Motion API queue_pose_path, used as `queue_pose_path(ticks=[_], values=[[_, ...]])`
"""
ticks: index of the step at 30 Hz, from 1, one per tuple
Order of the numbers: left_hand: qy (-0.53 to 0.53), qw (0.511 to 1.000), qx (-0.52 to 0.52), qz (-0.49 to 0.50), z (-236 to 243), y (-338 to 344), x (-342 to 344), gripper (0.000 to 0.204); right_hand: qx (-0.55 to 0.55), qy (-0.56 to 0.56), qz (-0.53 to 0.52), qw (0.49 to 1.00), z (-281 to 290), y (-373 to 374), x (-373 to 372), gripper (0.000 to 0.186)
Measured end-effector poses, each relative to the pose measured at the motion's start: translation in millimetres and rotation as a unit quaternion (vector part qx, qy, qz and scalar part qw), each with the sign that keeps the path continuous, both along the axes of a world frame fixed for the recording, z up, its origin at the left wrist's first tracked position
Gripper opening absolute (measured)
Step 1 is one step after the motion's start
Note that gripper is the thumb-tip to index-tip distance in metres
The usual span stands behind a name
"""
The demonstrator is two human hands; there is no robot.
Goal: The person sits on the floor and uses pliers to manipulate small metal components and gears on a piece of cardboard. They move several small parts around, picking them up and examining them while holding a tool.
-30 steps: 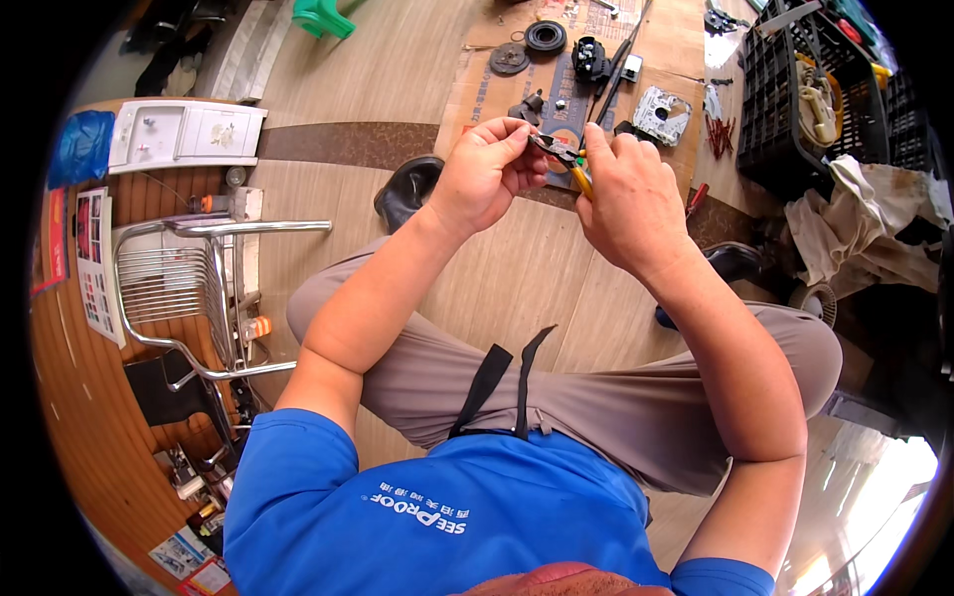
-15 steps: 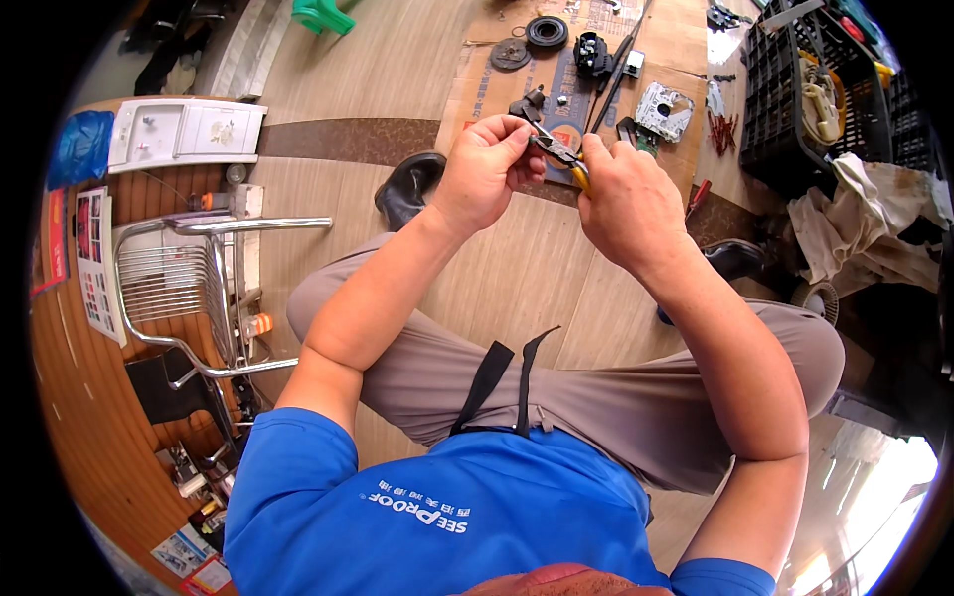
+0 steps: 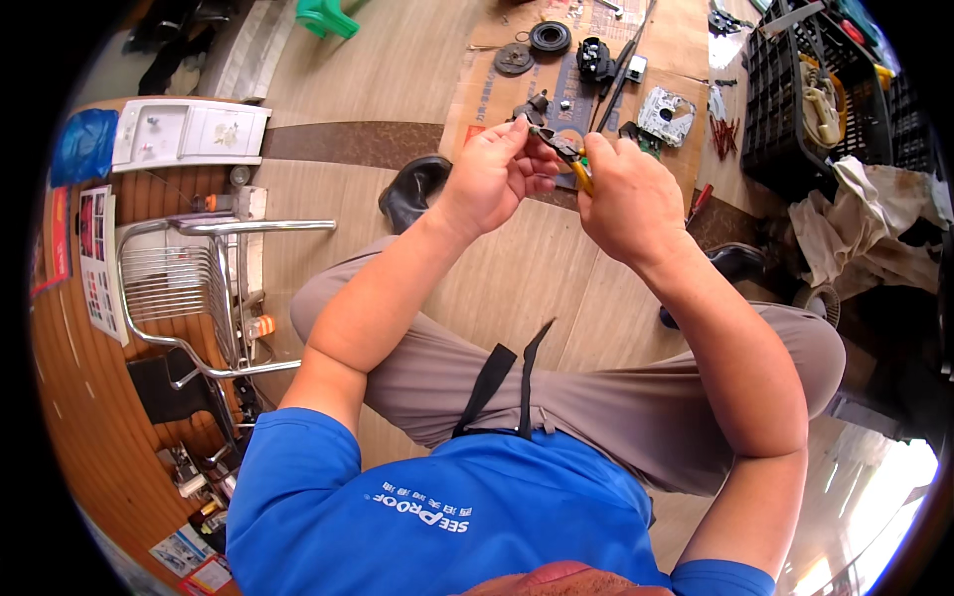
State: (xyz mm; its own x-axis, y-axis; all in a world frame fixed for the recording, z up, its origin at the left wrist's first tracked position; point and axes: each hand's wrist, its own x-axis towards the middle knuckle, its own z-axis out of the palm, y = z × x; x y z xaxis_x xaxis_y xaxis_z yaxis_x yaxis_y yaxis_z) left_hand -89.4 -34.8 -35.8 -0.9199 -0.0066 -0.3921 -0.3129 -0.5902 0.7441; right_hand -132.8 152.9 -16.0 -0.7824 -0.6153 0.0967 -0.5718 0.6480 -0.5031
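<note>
My right hand is closed around the yellow handles of a pair of pliers, whose dark jaws point up and left toward my other hand. Thumb and forefinger of my left hand pinch together right at the jaws; the small piece there is too small to name. The other left fingers are loosely curled. Just beyond the jaws, a dark grey metal part lies on a flattened cardboard sheet. Both hands are held up above the near edge of the cardboard.
On the cardboard lie a black ring, a grey disc, a black component and a silvery plate. A red-handled tool, black crate and crumpled cloth are right. A metal-framed chair stands left.
The lower fingers of my left hand have loosened and spread a little, while its thumb and forefinger stay at the pliers' jaws. My right hand keeps its grip almost unmoved.
</note>
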Motion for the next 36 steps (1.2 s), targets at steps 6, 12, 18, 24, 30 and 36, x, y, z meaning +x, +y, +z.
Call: queue_pose_path(ticks=[6,12,18,24,30,36], values=[[0.036,0.984,-0.176,-0.016,7.5,2.6,3.9,0.037,-0.013,0.045,0.006,0.999,2.0,-2.3,3.0,0.015],[0.085,0.941,-0.326,-0.039,7.7,2.7,3.7,0.04,-0.002,0.006,0.011,1.0,5.2,-3.2,7.5,0.013],[0.087,0.972,-0.203,-0.081,5.7,-3.3,0.3,0.039,-0.011,-0.111,0.033,0.993,10.2,0.8,0.9,0.016],[0.086,0.978,-0.166,-0.094,4.6,-9.1,1.7,0.038,-0.041,-0.252,0.059,0.965,12.7,0.6,-5.0,0.018],[0.089,0.981,-0.137,-0.103,4.1,-11.2,1.4,0.038,-0.097,-0.392,0.073,0.912,7.5,0.7,-8.4,0.022],[0.094,0.982,-0.125,-0.107,4.7,-14.5,3.3,0.039,-0.134,-0.499,0.069,0.853,14.6,-1.3,-6.3,0.027]])
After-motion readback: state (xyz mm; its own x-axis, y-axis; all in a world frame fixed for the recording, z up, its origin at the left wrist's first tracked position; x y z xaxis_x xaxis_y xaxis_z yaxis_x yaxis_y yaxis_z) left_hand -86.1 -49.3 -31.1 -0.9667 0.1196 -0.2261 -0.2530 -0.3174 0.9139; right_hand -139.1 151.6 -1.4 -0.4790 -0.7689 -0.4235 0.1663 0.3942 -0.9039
